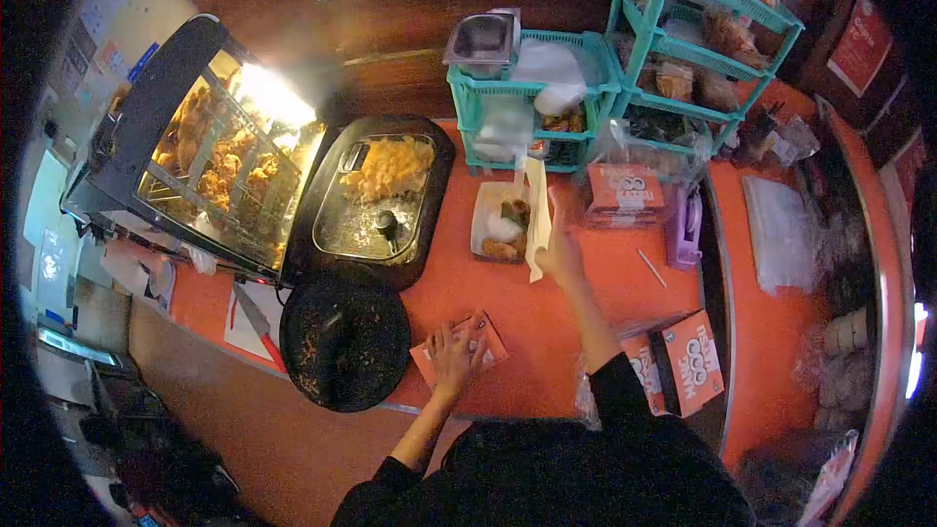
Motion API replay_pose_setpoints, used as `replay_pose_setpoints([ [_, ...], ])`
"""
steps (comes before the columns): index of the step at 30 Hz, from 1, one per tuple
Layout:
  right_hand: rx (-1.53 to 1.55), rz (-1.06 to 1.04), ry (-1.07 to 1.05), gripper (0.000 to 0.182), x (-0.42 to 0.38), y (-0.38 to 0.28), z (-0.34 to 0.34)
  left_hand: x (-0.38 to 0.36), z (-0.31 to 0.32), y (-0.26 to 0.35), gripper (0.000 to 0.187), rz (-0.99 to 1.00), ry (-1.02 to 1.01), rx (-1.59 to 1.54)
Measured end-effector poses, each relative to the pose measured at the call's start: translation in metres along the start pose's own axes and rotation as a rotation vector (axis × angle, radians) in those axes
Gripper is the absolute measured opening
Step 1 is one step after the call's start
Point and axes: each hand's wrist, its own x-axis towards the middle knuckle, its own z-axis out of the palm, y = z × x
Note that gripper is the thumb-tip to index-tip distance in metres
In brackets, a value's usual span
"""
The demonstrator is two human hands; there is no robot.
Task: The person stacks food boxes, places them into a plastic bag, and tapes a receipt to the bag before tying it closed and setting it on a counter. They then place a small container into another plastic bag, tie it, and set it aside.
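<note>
Fingers spread, my left hand [454, 356] lies on a flat orange printed carton [496, 344] near the counter's front edge. My right hand [560, 252] is at the raised cream lid [536, 220] of an open takeaway box, its thumb near the lid's lower end and a finger stretched along the outer side. Inside the takeaway box [478, 224] sit browned fried pieces [503, 250] and a white lump [503, 226], perhaps a sauce tub or rice. The box stands in the middle of the orange counter.
A lit food warmer [224, 156] stands left, beside a metal tray [366, 224] with fried food. Before them are a round black pan [344, 344] and a knife [256, 320]. Teal baskets [468, 102] line the back; printed boxes [625, 190], a purple holder [685, 229] and cartons [691, 361] are right.
</note>
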Motion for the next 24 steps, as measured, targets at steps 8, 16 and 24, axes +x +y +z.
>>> replay_pose_setpoints([
  [8, 0.258, -0.683, -0.006, 0.082, -0.058, 0.026, 0.037, 0.046, -0.012, 0.047, 0.064, 0.202, 0.37, -0.405],
  [16, -0.155, 0.144, 0.239, 0.084, -0.007, 0.061, 0.026, 0.147, 0.016, 0.017, 0.038, -0.128, 0.592, -0.871],
  [24, -0.151, 0.177, 0.227, 0.038, -0.002, 0.083, 0.079, 0.17, 0.064, 0.021, 0.033, -0.141, 0.474, 0.098],
])
